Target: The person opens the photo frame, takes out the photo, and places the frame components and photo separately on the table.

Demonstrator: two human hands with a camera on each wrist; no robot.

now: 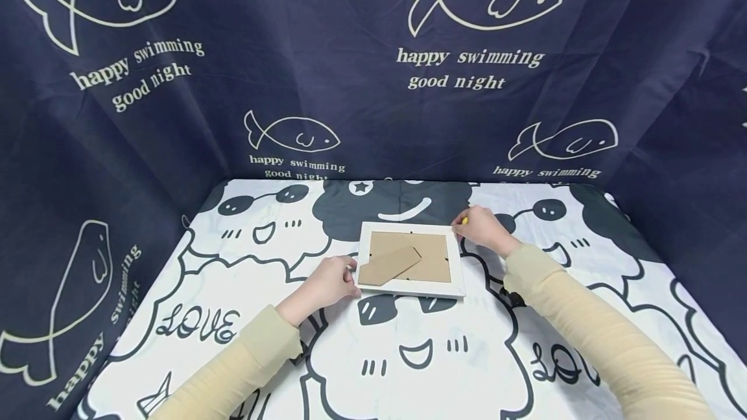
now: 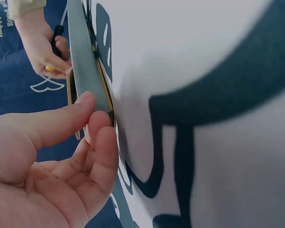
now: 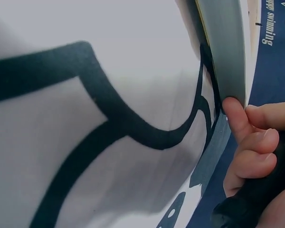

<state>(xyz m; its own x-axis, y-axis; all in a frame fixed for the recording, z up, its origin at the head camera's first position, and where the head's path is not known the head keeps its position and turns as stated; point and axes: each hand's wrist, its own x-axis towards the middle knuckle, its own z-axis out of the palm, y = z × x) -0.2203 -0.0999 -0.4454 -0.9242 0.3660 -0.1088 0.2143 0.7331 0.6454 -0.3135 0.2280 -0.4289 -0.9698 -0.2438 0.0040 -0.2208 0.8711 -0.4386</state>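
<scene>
A white picture frame (image 1: 408, 288) lies face down, its brown backing board (image 1: 436, 261) and slanted cardboard stand (image 1: 388, 266) showing. At its near left corner my left hand (image 1: 327, 282) pinches the rim between thumb and fingers; the left wrist view shows them on the frame's edge (image 2: 85, 61). My right hand (image 1: 483, 229) is at the far right corner, thumb and forefinger pinching the rim. Curled in that hand's other fingers is a screwdriver (image 2: 58, 35) with a black and yellow handle and a thin metal shaft. Small dark tabs (image 1: 447, 258) sit around the backing.
The frame lies on a white cloth (image 1: 467, 355) printed with black cartoon clouds and lettering. Dark blue curtains (image 1: 362, 83) with fish drawings hang behind the table and at both sides.
</scene>
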